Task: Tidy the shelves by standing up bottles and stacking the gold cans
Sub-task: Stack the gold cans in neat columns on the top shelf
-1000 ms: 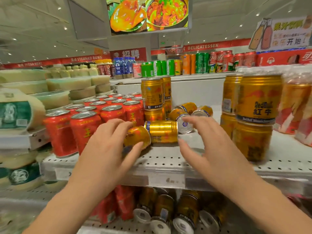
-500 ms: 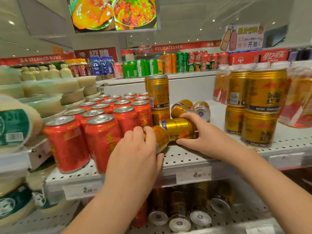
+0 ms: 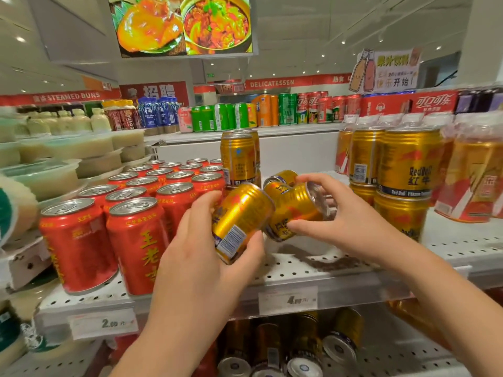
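My left hand (image 3: 202,263) grips one tilted gold Red Bull can (image 3: 241,223); my right hand (image 3: 344,217) grips another gold can (image 3: 295,209) above the perforated shelf (image 3: 313,270).

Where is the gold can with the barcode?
Middle of the head view: the left hand grips that gold can, tilted, right of the red cans, beside the other can in the right hand.

— How does the left hand (image 3: 204,257) sit?
— Up from a bare forearm, fingers behind and thumb in front of a tilted, ribbed gold metal can (image 3: 242,219).
— And the right hand (image 3: 351,221)?
— Its bare forearm enters from the lower right; thumb and fingers curl round a second gold can (image 3: 295,210), also tilted.
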Demonstrator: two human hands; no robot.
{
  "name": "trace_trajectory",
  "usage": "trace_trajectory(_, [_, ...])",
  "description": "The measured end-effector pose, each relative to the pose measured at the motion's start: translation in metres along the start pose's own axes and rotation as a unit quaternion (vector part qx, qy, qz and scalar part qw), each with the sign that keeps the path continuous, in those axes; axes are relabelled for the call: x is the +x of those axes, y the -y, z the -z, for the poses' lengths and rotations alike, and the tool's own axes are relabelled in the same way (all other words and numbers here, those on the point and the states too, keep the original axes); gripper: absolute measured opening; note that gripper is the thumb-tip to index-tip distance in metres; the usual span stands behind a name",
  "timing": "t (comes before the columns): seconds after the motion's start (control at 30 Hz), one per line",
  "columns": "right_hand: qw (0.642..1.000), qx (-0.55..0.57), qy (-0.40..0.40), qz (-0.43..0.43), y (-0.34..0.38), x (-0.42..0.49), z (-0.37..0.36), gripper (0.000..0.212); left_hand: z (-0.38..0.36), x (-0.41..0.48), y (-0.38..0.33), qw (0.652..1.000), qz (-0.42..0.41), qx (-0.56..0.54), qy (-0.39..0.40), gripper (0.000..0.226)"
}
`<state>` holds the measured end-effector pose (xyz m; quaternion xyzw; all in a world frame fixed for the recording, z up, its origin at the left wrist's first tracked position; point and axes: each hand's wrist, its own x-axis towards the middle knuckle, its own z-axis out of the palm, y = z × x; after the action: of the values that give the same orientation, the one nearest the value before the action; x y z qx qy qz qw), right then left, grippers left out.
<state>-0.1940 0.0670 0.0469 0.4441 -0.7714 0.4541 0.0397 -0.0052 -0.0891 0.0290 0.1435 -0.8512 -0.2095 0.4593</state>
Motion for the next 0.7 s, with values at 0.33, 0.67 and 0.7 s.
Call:
trace_trajectory(0.33, [0.995, -0.027, 0.098, 0.020, 0.003, 0.013, -0.001, 0.086, -0.041, 0.052, -0.029, 0.943, 0.087, -0.318, -0.032, 0.053])
trace_trajectory(0.67, [0.990, 0.120, 0.069, -0.015, -0.013, 0.000, -0.027, 0.040, -0.075, 0.071, -0.024, 0.909, 0.084, -0.407, 0.032, 0.064])
trace_trajectory(0.7, [0.990, 0.122, 0.064, -0.019, -0.015, 0.000, -0.027, 0.039, -0.077, 0.071, -0.023, 0.910, 0.085, -0.404, 0.038, 0.065])
